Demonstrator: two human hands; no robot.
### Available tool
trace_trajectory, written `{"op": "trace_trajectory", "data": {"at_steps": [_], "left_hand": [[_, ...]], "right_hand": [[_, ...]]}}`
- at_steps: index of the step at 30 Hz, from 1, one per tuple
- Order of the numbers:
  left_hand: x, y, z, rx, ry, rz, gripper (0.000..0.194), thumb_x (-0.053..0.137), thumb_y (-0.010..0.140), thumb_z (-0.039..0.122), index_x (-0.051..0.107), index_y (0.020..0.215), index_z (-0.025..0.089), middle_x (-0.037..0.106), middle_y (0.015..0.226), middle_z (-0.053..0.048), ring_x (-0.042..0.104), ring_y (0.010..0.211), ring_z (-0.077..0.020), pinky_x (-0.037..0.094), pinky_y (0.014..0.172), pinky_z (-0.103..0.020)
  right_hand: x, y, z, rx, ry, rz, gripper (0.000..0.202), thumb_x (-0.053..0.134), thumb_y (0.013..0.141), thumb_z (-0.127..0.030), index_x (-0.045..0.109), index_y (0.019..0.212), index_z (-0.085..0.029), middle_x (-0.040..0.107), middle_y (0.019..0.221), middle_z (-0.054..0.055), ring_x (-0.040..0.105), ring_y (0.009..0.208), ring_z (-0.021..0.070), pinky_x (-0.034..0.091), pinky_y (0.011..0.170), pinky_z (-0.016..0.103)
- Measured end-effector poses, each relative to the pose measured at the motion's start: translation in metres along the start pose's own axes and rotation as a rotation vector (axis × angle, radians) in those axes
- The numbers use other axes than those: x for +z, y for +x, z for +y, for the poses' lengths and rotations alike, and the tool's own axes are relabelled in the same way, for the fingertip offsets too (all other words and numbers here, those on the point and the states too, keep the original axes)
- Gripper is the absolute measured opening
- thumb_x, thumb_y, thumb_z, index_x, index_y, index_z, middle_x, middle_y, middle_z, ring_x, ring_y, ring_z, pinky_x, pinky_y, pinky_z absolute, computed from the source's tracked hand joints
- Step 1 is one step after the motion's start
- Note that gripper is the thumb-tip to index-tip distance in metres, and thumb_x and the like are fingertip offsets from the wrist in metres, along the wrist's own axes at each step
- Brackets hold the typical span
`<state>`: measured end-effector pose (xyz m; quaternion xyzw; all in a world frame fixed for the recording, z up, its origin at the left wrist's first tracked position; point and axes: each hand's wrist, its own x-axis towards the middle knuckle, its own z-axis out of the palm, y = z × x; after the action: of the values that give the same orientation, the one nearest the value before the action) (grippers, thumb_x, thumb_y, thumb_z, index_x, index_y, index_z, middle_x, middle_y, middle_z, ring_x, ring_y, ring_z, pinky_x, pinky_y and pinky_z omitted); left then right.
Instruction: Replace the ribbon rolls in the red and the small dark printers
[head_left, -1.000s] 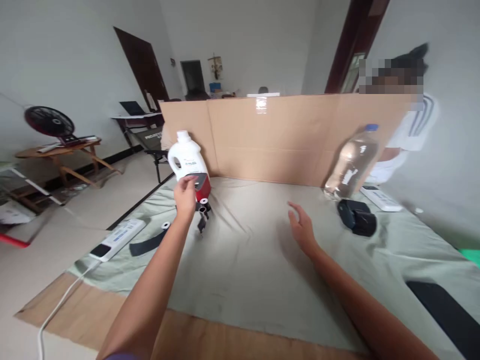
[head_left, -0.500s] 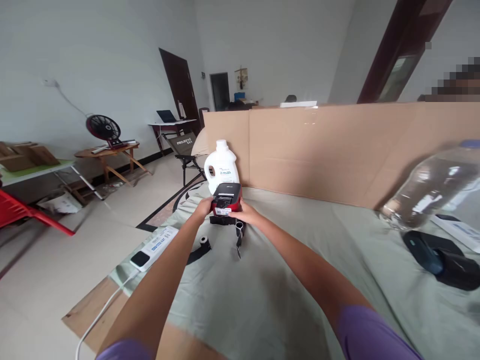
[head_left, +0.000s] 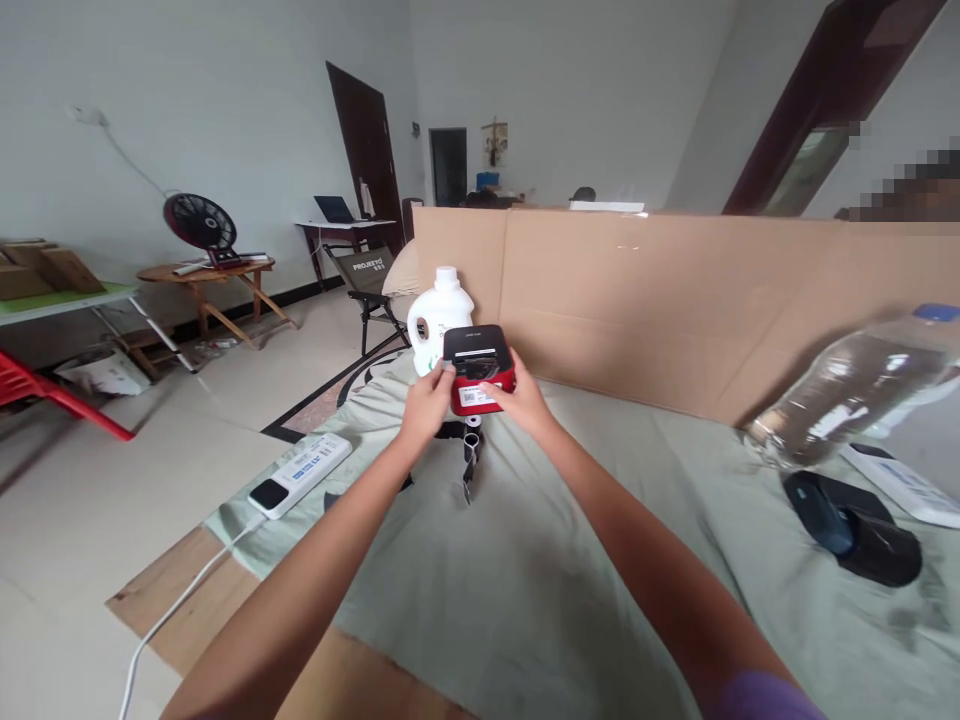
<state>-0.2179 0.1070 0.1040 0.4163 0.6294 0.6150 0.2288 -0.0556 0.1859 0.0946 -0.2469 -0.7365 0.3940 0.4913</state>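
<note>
Between my two hands is a small red and black label printer (head_left: 480, 362), with a white sticker on its front. My left hand (head_left: 427, 402) grips its left side, and my right hand (head_left: 525, 397) grips its right side with the thumb on the front. Just behind it stands a white jug with a handle (head_left: 429, 325), partly covered by the printer. On the cloth below lie a small roll (head_left: 472, 424) and a dark strap-like piece with a metal ring (head_left: 470, 455). The left forearm partly hides another black strip.
A cardboard panel (head_left: 637, 310) rises along the back of the cloth-covered table (head_left: 570, 590). At left lies a white power strip (head_left: 304, 475) with a cable. A large clear bottle (head_left: 855, 385) and a dark object (head_left: 855, 525) lie at right.
Both hands have lifted the printer up and slightly right, off the items on the cloth. The small roll beneath it shows now. My view has shifted a little.
</note>
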Motion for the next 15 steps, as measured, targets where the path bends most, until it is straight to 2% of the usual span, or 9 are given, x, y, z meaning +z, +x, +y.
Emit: {"op": "trace_trajectory", "data": {"at_steps": [3, 6, 8, 11, 15], "left_hand": [[0.036, -0.054, 0.012, 0.207, 0.021, -0.119, 0.05, 0.049, 0.096, 0.046, 0.056, 0.14, 0.021, 0.059, 0.141, -0.005, 0.051, 0.134, -0.0255, 0.035, 0.115, -0.035], [0.076, -0.107, 0.004, 0.261, -0.076, -0.262, 0.056, 0.05, 0.096, 0.045, 0.045, 0.149, 0.025, 0.055, 0.146, -0.003, 0.05, 0.135, -0.0225, 0.035, 0.115, -0.032], [0.099, -0.134, -0.007, 0.249, -0.13, -0.34, 0.057, 0.052, 0.096, 0.044, 0.044, 0.15, 0.026, 0.054, 0.146, -0.003, 0.05, 0.135, -0.0224, 0.035, 0.116, -0.033], [0.127, -0.155, -0.023, 0.192, -0.172, -0.422, 0.059, 0.053, 0.094, 0.046, 0.045, 0.149, 0.025, 0.061, 0.139, -0.006, 0.057, 0.128, -0.0244, 0.041, 0.113, -0.037], [0.147, -0.162, -0.036, 0.172, -0.205, -0.502, 0.06, 0.055, 0.094, 0.048, 0.046, 0.148, 0.024, 0.059, 0.141, -0.007, 0.055, 0.13, -0.0256, 0.041, 0.113, -0.039]], "right_hand": [[-0.047, -0.046, -0.026, 0.02, -0.101, 0.066, 0.076, 0.073, 0.079, -0.039, 0.041, 0.147, -0.025, 0.059, 0.139, 0.006, 0.059, 0.122, 0.0275, 0.048, 0.103, 0.04], [-0.087, -0.11, -0.037, 0.101, -0.249, 0.194, 0.079, 0.072, 0.08, -0.039, 0.038, 0.15, -0.028, 0.059, 0.139, 0.007, 0.059, 0.122, 0.0279, 0.048, 0.102, 0.042], [-0.107, -0.15, -0.035, 0.143, -0.334, 0.28, 0.08, 0.07, 0.08, -0.039, 0.036, 0.151, -0.027, 0.059, 0.138, 0.008, 0.061, 0.119, 0.0287, 0.05, 0.1, 0.043], [-0.125, -0.191, -0.023, 0.216, -0.398, 0.346, 0.079, 0.067, 0.079, -0.037, 0.036, 0.151, -0.023, 0.064, 0.13, 0.011, 0.065, 0.11, 0.0302, 0.052, 0.096, 0.048], [-0.136, -0.212, -0.008, 0.253, -0.39, 0.396, 0.074, 0.067, 0.078, -0.035, 0.042, 0.147, -0.023, 0.065, 0.128, 0.011, 0.063, 0.113, 0.0313, 0.051, 0.099, 0.05]]}}
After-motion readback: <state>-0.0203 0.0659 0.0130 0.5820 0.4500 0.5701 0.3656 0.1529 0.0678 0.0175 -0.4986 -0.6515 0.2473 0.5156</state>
